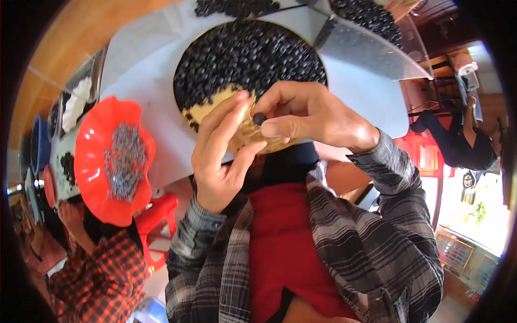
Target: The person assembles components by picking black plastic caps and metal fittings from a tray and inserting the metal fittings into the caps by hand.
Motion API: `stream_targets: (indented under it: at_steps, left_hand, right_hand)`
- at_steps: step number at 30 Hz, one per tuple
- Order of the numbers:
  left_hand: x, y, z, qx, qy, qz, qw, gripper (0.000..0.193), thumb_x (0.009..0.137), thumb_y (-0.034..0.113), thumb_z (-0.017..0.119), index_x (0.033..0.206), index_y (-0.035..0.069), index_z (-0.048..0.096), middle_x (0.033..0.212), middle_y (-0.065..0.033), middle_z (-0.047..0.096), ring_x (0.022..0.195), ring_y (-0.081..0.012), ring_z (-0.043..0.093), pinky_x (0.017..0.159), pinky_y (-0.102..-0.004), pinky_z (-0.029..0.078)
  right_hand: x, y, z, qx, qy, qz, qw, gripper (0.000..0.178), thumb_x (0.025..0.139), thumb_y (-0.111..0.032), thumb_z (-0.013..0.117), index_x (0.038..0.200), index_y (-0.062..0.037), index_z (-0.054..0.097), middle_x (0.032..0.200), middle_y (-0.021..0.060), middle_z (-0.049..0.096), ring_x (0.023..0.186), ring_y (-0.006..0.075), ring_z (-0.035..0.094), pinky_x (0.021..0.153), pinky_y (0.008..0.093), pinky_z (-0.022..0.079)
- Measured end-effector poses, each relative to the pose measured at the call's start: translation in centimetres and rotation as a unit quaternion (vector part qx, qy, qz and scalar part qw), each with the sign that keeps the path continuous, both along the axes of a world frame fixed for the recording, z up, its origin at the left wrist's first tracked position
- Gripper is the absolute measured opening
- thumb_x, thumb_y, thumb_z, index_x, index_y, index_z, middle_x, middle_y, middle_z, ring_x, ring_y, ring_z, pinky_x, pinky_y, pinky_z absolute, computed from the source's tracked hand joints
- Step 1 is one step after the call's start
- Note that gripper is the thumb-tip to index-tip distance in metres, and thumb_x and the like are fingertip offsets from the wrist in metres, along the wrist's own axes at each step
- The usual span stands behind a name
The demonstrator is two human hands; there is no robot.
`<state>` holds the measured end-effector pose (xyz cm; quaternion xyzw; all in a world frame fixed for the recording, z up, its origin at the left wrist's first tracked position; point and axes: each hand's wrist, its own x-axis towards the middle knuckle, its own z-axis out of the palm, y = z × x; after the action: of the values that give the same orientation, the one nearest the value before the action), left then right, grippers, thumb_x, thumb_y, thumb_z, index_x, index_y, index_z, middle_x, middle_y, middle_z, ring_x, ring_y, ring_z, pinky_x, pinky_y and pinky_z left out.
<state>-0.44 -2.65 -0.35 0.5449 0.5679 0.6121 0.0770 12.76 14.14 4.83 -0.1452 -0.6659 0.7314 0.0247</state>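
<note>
Between the thumb and index finger of my right hand (pixel 309 113) is a small round black piece (pixel 259 118). Beside it, my left hand (pixel 218 156) has its thumb and fingers apart, and nothing shows between them. Both hands are over the near edge of a round gold-coloured tray (pixel 207 107). Many small black pieces (pixel 242 59), short and rounded, cover most of the tray. Its near part shows bare gold, partly hidden by my hands.
Left of the tray is a red-orange scalloped bowl (pixel 89 151) holding small grey pieces (pixel 126 161). A clear plastic bin (pixel 371 48) with more black pieces stands at the far right of the white table (pixel 140 59). Another person in a checked sleeve (pixel 107 269) sits at the left.
</note>
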Motion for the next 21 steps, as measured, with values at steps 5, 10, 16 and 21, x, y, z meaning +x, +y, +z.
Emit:
stream_targets:
  at_steps: [5, 10, 16, 21]
  left_hand:
    - [-1.0, -1.3, -1.0, -0.026, -0.031, 0.028, 0.999, 0.052, 0.084, -0.005, 0.069, 0.134, -0.002, 0.057, 0.139, -0.0190, 0.055, 0.126, -0.0314, 0.055, 0.106, -0.0397, 0.044]
    - [-1.2, -2.6, -1.6, -0.079, -0.122, 0.021, 0.989, 0.037, 0.091, -0.004, 0.062, 0.128, -0.001, 0.060, 0.131, -0.0154, 0.059, 0.116, -0.0228, 0.060, 0.095, -0.0335, 0.051]
    - [-1.5, -3.7, -2.4, -0.078, -0.213, 0.026, 0.974, 0.027, 0.097, -0.004, 0.057, 0.124, -0.004, 0.060, 0.119, -0.0140, 0.064, 0.104, -0.0204, 0.066, 0.092, -0.0310, 0.052]
    - [-1.1, -4.9, -1.7, -0.091, -0.228, 0.039, 0.969, 0.026, 0.097, -0.003, 0.056, 0.123, -0.004, 0.061, 0.117, -0.0138, 0.065, 0.103, -0.0203, 0.066, 0.093, -0.0316, 0.052]
  right_hand:
    - [2.6, 7.0, 3.7, 0.338, 0.087, -0.180, 0.920, 0.029, 0.092, -0.012, 0.072, 0.118, -0.0007, 0.067, 0.097, 0.0058, 0.072, 0.091, 0.0098, 0.067, 0.078, 0.0239, 0.055]
    - [5.1, 14.0, 7.8, 0.635, -0.019, -0.320, 0.703, 0.037, 0.088, -0.009, 0.072, 0.124, -0.0008, 0.065, 0.094, 0.0034, 0.066, 0.076, 0.0098, 0.058, 0.068, 0.0250, 0.050]
    - [1.2, 15.9, 0.1, 0.122, 0.552, -0.061, 0.823, 0.029, 0.089, -0.008, 0.070, 0.117, -0.0016, 0.067, 0.088, 0.0052, 0.065, 0.073, 0.0092, 0.057, 0.064, 0.0238, 0.049]
    - [0.7, 5.4, -0.8, 0.614, 0.143, 0.014, 0.776, 0.010, 0.087, -0.009, 0.069, 0.095, -0.0031, 0.069, 0.086, 0.0113, 0.065, 0.076, 0.0305, 0.065, 0.069, 0.0370, 0.052]
